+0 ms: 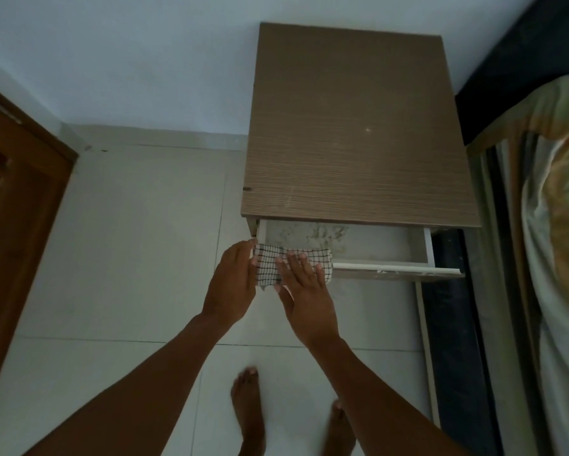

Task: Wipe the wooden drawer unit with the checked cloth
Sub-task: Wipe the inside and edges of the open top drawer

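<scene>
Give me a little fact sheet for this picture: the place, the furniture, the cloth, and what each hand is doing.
place: tiled floor, with a bed on the right
drawer unit: wooden top with faint pale smudges
drawer: pulled open, with grey dust inside near the back
cloth: checked, lying over the drawer's front left corner
right hand: flat on the cloth, fingers straight
left hand: at the cloth's left edge, fingers straight

Both bare forearms reach forward. Right hand (304,297) lies palm-down on the cloth (268,263), fingers straight and slightly spread. Left hand (232,284) stands edge-on at the cloth's left end, fingers extended and touching it.
</scene>
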